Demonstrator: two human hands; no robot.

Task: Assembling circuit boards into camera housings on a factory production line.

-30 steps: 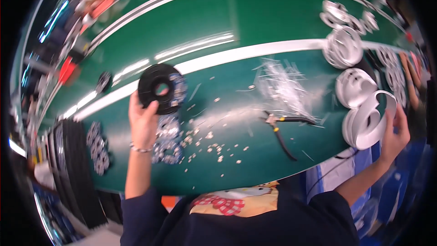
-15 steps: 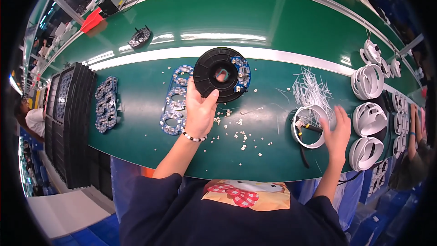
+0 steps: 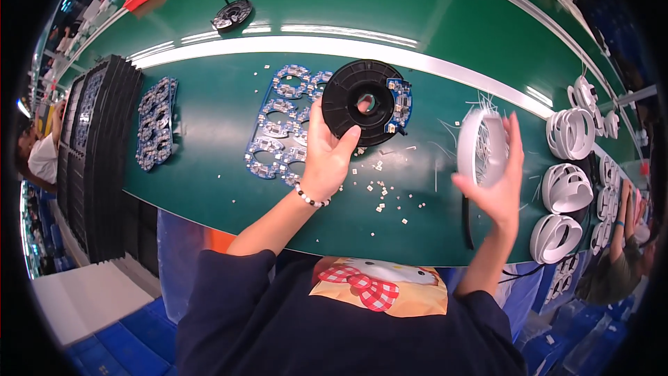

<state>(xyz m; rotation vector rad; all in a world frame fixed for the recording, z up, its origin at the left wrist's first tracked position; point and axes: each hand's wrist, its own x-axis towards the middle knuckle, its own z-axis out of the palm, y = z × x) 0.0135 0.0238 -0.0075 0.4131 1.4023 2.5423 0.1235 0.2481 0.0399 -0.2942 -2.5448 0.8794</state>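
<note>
My left hand (image 3: 327,157) grips the lower edge of a black round plastic disc (image 3: 348,101) with a hole in its middle, held above the table. A small blue circuit board (image 3: 399,106) sits on the disc's right side. At the right, my right hand (image 3: 497,191) holds a white ring (image 3: 470,143) tipped up on edge, between thumb and fingers. Behind it lies a heap of thin white strips (image 3: 486,103), partly covered. Below the ring a black tool handle (image 3: 468,226) shows; the rest of that tool is hidden. Blue circuit board panels (image 3: 268,122) lie left of the disc.
Small pale bits (image 3: 380,188) are scattered mid-table. Stacked white rings (image 3: 557,238) line the right edge. Another board stack (image 3: 156,125) and tall black trays (image 3: 94,160) stand left. A black part (image 3: 232,14) lies beyond the white strip. Other people work at both sides.
My right hand has taken hold of the white ring and tipped it up from the table. My left hand has shifted slightly right in the picture with the disc; the view has also moved.
</note>
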